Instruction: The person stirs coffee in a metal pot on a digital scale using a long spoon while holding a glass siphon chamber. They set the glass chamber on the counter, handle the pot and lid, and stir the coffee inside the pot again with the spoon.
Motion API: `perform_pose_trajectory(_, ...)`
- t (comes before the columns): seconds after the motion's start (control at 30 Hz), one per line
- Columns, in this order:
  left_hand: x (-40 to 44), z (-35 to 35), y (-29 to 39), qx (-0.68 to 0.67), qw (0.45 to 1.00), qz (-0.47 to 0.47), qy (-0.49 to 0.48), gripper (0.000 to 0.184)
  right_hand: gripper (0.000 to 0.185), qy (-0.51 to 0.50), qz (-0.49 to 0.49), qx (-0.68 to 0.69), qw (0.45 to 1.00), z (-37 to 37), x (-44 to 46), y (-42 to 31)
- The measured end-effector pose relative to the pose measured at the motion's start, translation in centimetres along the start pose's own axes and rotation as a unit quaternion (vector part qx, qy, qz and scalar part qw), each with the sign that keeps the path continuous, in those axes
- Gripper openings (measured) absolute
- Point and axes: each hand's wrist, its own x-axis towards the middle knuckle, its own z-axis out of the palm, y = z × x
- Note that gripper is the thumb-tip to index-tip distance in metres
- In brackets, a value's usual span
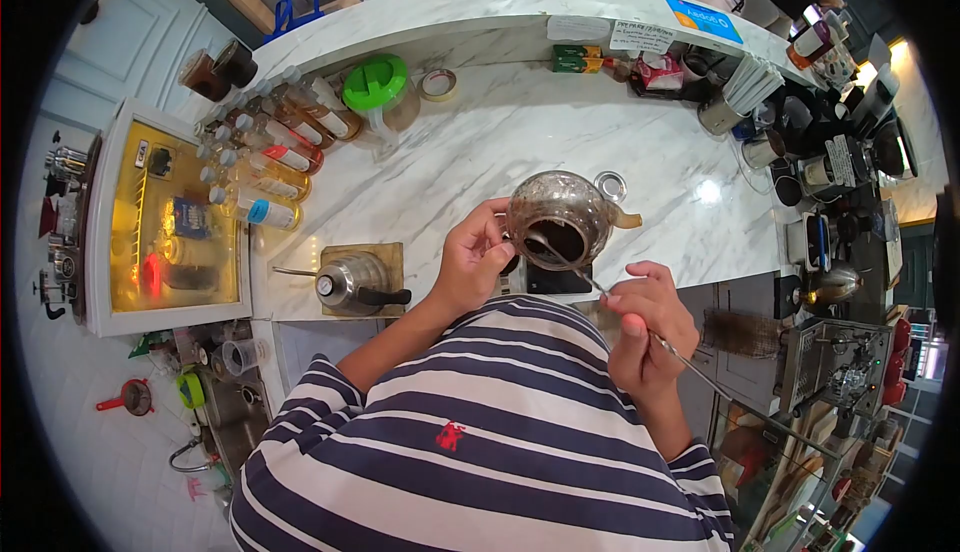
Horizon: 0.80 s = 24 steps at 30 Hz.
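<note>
My left hand is closed around the handle side of a glass teapot, which tips its mouth toward me. Dark contents show inside the opening. A long thin bar spoon is gripped in my right hand, its far end reaching into the teapot's mouth. The spout points right. On the counter just behind the teapot lies a small round metal lid. Partly hidden below the teapot is a dark flat device, possibly a scale, at the counter's near edge.
At left, a steel gooseneck kettle stands on a wooden board. Several bottles, a green-lidded jug and a tape roll line the marble counter. A straw holder stands right. Other people are beyond the counter.
</note>
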Motion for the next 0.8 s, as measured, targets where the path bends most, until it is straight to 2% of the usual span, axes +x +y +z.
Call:
perform_pose_trajectory(0.23,0.3,0.6,0.5,0.011,1.000,-0.002,0.009,0.014,0.008,0.027,0.006,-0.015,1.000,0.6,0.2,0.3)
perform_pose_trajectory(0.43,0.1,0.1,0.3,0.023,1.000,-0.005,0.012,0.014,0.010,0.001,0.017,0.017,1.000,-0.1,-0.9,0.0)
perform_pose_trajectory(0.63,0.3,0.3,0.2,0.001,1.000,0.005,-0.001,0.015,0.010,0.059,0.024,-0.003,0.998,0.9,-0.2,0.8)
perform_pose_trajectory(0.8,0.4,0.1,0.4,0.008,1.000,0.010,0.010,0.016,0.011,0.020,0.023,0.015,0.999,0.5,-0.7,0.4)
